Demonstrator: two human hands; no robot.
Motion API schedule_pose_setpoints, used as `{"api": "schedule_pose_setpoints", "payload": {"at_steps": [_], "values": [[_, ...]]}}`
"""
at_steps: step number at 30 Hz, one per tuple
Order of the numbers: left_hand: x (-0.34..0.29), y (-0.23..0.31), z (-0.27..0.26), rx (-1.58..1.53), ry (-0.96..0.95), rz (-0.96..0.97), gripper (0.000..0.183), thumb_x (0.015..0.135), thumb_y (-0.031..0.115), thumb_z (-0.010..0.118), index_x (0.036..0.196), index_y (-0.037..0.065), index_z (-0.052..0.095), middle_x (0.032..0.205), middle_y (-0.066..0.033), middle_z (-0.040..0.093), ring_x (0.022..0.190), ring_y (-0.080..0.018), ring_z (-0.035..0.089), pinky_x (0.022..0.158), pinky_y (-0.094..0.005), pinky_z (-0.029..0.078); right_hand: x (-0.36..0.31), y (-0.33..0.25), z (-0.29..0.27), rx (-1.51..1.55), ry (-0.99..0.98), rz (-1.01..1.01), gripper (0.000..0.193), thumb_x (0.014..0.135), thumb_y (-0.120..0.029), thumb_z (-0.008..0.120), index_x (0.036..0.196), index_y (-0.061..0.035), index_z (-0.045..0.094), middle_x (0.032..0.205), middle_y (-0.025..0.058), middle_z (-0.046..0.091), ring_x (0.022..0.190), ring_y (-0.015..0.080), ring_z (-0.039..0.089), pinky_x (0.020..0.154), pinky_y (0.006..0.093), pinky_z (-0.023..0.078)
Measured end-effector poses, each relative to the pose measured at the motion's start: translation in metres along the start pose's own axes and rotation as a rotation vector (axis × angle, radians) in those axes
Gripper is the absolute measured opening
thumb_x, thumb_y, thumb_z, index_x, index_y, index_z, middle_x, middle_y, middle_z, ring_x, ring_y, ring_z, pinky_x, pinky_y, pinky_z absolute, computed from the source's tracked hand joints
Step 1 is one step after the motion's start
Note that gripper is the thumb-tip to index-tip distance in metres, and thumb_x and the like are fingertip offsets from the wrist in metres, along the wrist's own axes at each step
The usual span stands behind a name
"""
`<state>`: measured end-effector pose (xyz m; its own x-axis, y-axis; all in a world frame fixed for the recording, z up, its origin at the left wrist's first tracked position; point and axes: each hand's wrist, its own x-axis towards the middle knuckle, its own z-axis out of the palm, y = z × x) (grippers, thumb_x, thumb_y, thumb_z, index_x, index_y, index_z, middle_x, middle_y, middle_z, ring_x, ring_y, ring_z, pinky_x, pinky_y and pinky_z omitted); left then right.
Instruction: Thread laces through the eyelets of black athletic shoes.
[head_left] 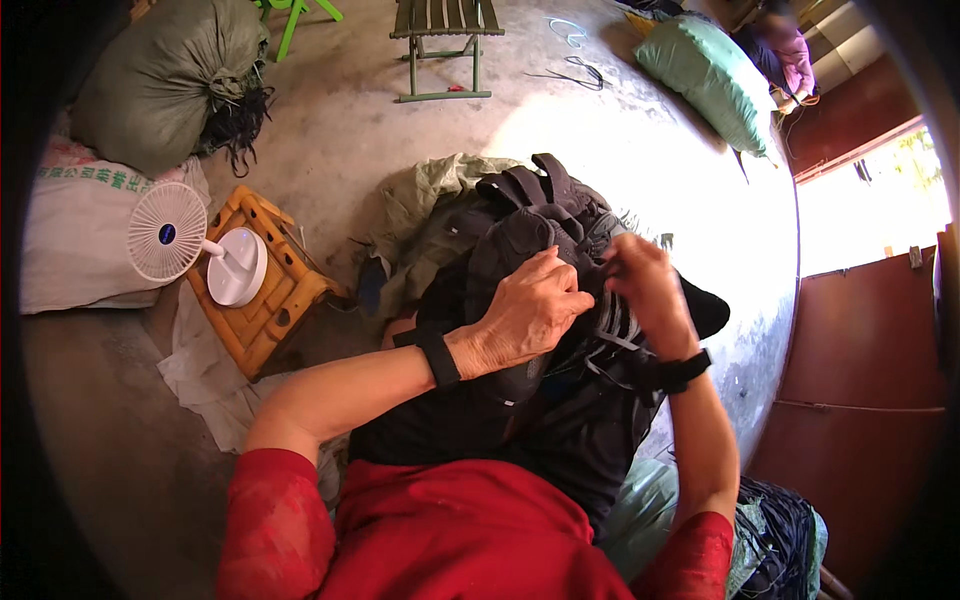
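Note:
Black fabric pieces that look like shoe uppers (515, 235) are heaped on my lap, with straps and grey cord-like lines among them. My left hand (530, 312) is closed in a pinch above the heap, its thumb and forefinger pressed together. Close by on the right, my right hand (648, 285) is slightly blurred, with its fingers bent together over the dark pieces. Whatever lies between the fingers of either hand is too small or dark to make out. Both wrists wear black bands.
At left, a white fan (240, 268) stands on a wooden stool (265, 335), near a stuffed grey-green sack (165, 85) and a white sack (85, 240). Ahead is a folding stool (445, 20). A green sack (710, 85) and another person (785, 55) are at far right.

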<state>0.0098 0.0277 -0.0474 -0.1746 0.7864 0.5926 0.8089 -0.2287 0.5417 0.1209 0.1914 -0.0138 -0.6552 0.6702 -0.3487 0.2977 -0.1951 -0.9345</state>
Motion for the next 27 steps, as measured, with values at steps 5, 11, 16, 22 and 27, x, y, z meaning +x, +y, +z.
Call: {"api": "schedule_pose_setpoints", "payload": {"at_steps": [5, 11, 16, 22, 27], "values": [[-0.011, -0.002, -0.003, 0.172, -0.044, 0.085, 0.009, 0.076, 0.003, 0.061, 0.083, 0.008, 0.064, 0.079, -0.0074, 0.052, 0.089, -0.0268, 0.057, 0.105, -0.0478, 0.041, -0.044, -0.106, -0.137, -1.042, 0.556, -0.978, 0.019, 0.097, -0.011, 0.055, 0.109, 0.0026, 0.060, 0.090, 0.0105, 0.065, 0.086, 0.0188, 0.061, 0.079, 0.0333, 0.047], [-0.009, 0.003, 0.001, 0.089, -0.070, 0.124, 0.062, 0.081, 0.002, 0.062, 0.140, 0.007, 0.044, 0.084, -0.0043, 0.053, 0.090, -0.0217, 0.057, 0.108, -0.0484, 0.036, -0.207, -0.198, -0.358, -0.996, 1.122, -0.716, 0.034, 0.099, -0.017, 0.050, 0.127, 0.0015, 0.055, 0.114, 0.0111, 0.063, 0.098, 0.0200, 0.061, 0.092, 0.0331, 0.046], [-0.014, -0.004, -0.003, -0.055, -0.045, 0.033, 0.061, 0.080, -0.003, 0.057, 0.139, 0.007, 0.043, 0.087, -0.0045, 0.057, 0.091, -0.0218, 0.060, 0.110, -0.0488, 0.034, -0.187, -0.071, -0.391, 0.022, 0.782, -0.758, 0.019, 0.101, -0.018, 0.047, 0.103, -0.0040, 0.060, 0.100, 0.0081, 0.064, 0.079, 0.0159, 0.061, 0.075, 0.0316, 0.050], [-0.004, 0.000, -0.005, -0.125, -0.108, -0.094, 0.053, 0.084, -0.004, 0.056, 0.135, 0.006, 0.045, 0.089, -0.0043, 0.059, 0.089, -0.0225, 0.061, 0.110, -0.0496, 0.034, -0.100, 0.039, -0.228, 0.089, 0.605, -0.355, 0.020, 0.097, -0.028, 0.057, 0.098, -0.0085, 0.062, 0.078, -0.0012, 0.057, 0.069, 0.0075, 0.051, 0.062, 0.0233, 0.043], [-0.007, 0.001, -0.005, -0.117, -0.153, -0.124, 0.058, 0.082, 0.001, 0.065, 0.136, 0.005, 0.044, 0.095, -0.0048, 0.060, 0.099, -0.0236, 0.060, 0.110, -0.0513, 0.033, -0.076, 0.024, -0.044, -0.250, 0.061, -0.257, 0.019, 0.097, -0.017, 0.056, 0.106, -0.0022, 0.065, 0.085, 0.0036, 0.061, 0.060, 0.0089, 0.059, 0.050, 0.0234, 0.046]]}}
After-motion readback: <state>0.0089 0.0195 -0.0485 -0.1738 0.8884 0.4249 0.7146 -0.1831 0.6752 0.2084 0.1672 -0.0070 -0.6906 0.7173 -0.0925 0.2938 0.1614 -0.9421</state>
